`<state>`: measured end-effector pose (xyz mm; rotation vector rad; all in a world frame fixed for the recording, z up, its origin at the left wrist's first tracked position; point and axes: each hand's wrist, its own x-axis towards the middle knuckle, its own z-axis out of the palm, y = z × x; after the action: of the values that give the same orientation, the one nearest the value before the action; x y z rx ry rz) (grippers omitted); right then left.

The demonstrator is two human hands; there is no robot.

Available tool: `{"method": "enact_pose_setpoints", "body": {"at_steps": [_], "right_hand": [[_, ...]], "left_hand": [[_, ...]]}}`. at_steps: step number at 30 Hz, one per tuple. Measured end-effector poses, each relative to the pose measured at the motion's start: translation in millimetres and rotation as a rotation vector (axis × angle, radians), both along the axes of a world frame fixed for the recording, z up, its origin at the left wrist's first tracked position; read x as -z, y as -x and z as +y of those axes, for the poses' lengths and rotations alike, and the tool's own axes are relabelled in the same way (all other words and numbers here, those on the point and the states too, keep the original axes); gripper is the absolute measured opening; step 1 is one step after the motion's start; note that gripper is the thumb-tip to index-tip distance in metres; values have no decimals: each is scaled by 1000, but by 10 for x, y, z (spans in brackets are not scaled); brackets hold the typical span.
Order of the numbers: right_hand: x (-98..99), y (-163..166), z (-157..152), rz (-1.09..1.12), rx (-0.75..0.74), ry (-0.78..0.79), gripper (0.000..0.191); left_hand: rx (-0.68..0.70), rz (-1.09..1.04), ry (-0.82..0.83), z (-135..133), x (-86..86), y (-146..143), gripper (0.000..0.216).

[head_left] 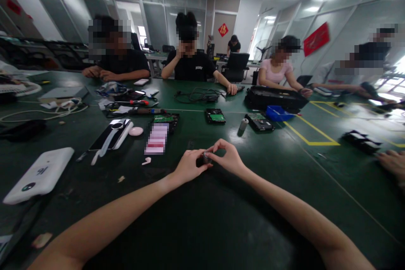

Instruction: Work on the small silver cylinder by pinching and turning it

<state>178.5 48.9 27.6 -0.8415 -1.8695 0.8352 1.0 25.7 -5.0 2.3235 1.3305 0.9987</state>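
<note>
Just above the green tabletop, my two hands meet around a small grey cylindrical part (pixel 206 158). My left hand (pixel 189 166) curls its thumb and fingers about the left side of it. From the right, my right hand (pixel 228 157) pinches its upper end between thumb and forefinger. Much of the part is hidden by the fingers, and its exact kind is too small to make out. Beyond my right hand stands a silver cylinder (pixel 243 124), upright, beside an opened hard drive (pixel 260 122). Another hard drive (pixel 215 116) with a green board lies straight ahead.
To the left lie a blurred-screen phone (pixel 157 138), an earbud (pixel 146 161), a watch (pixel 107 139) and a white power bank (pixel 39 175). Farther off are a black cable (pixel 202 95), a blue tray (pixel 279 113) and a black case (pixel 276 98). Several people sit around the table.
</note>
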Motion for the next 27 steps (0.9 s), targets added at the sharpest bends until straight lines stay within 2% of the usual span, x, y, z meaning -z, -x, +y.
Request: {"method": "enact_pose_setpoints", "body": {"at_steps": [5,10,14,17,20,22,27], "right_hand": [[-77,8,2,46,47,29,28],[-155,-393,87,-5,65,38,27],[61,-841,105,-66,144,65,30],[281,-1021,100,-105,179,117,32],[414,-1054,101,-126,134,148,33],[434,-1035,99,-125,127,138,32],[248,-854,58,-55,179,145,34]], "left_hand": [[-19,16,6,2,3,3,40],[-47,24,3,-13,4,6,43],[-55,22,15,-16,18,16,44],[-49,-6,22,-10,34,29,45],[-44,-32,25,2,49,41,46],[-41,-39,36,12,51,48,46],[24,-32,56,35,31,44,44]]}}
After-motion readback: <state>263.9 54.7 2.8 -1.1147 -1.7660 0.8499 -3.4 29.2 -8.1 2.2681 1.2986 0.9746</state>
